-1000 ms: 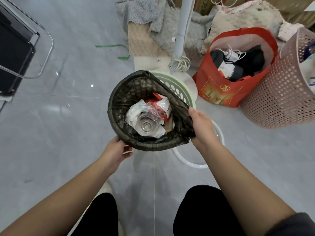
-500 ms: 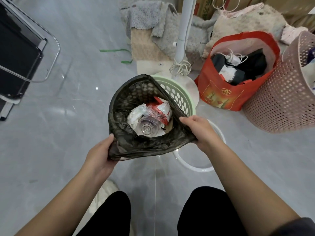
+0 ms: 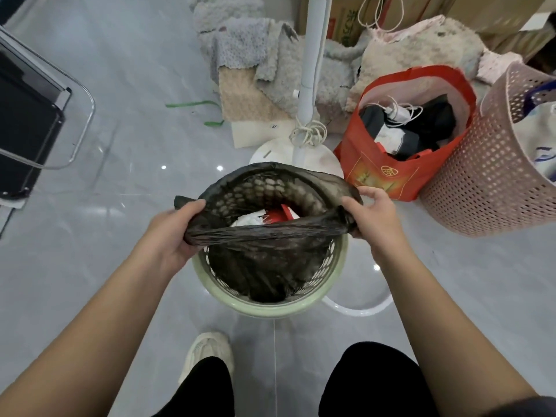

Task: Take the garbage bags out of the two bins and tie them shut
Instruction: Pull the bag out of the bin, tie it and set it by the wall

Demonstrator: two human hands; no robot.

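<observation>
A pale green perforated bin (image 3: 267, 305) stands on the floor in front of me. A dark translucent garbage bag (image 3: 270, 185) sits in it, its near rim pulled off the bin and stretched into a taut band. My left hand (image 3: 174, 233) grips the left end of that band. My right hand (image 3: 370, 215) grips the right end. Inside the bag, white paper and a red carton (image 3: 279, 216) show. The bag's far rim still drapes over the bin's far edge.
A red tote bag (image 3: 388, 173) with clothes and cables stands to the right, beside a pink perforated basket (image 3: 493, 176). A white fan pole and round base (image 3: 301, 152) stand behind the bin. Blankets lie at the back, a black chair (image 3: 27, 124) at left, my shoe (image 3: 207, 350) below.
Both hands moved to opposite sides of the bag's rim and pulled its near edge off the bin, stretching it straight. The bin's front wall now shows.
</observation>
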